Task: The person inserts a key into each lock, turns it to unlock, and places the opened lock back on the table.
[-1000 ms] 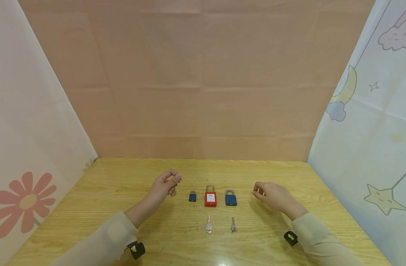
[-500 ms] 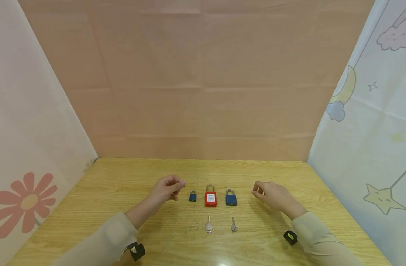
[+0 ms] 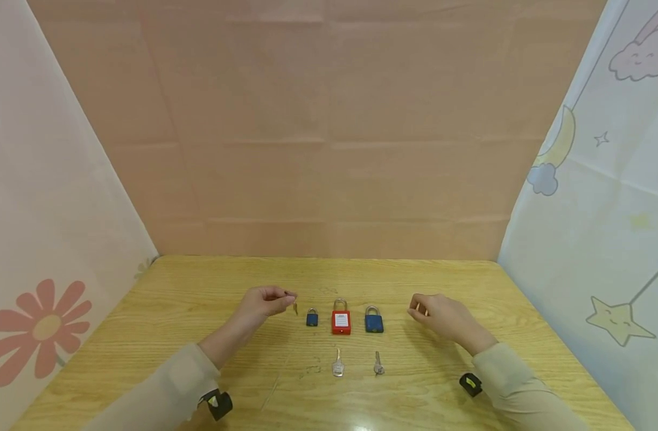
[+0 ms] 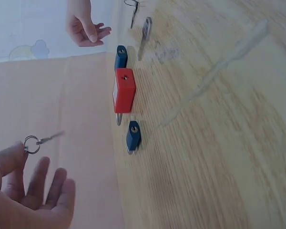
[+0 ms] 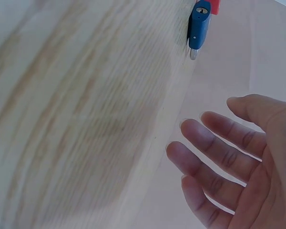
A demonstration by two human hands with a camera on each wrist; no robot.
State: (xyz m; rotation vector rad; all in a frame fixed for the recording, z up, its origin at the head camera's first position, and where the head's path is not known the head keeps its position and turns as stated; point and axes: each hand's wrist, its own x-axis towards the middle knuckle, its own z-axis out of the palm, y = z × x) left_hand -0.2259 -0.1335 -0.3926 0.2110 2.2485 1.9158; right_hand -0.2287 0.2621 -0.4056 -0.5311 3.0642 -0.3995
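Note:
My left hand (image 3: 264, 304) pinches a metal ring between thumb and forefinger, above the table left of the locks. A small key (image 4: 51, 137) hangs from that ring, and its other fingers are spread loosely in the left wrist view. Nearest to it stands a small blue padlock (image 3: 311, 319). A red padlock (image 3: 341, 323) with a white label is in the middle, and a larger blue padlock (image 3: 374, 324) is to its right. My right hand (image 3: 442, 314) hovers right of the large blue padlock, fingers relaxed, holding nothing.
A key with a clear head (image 3: 338, 367) lies in front of the red padlock. Another metal key (image 3: 378, 366) with a ring lies in front of the larger blue one. A peach cloth (image 3: 329, 149) hangs behind the wooden table (image 3: 200, 299).
The left hand has come down slightly and turned, so that the key now dangles below its fingertips, close to the small blue padlock. The right hand stays put.

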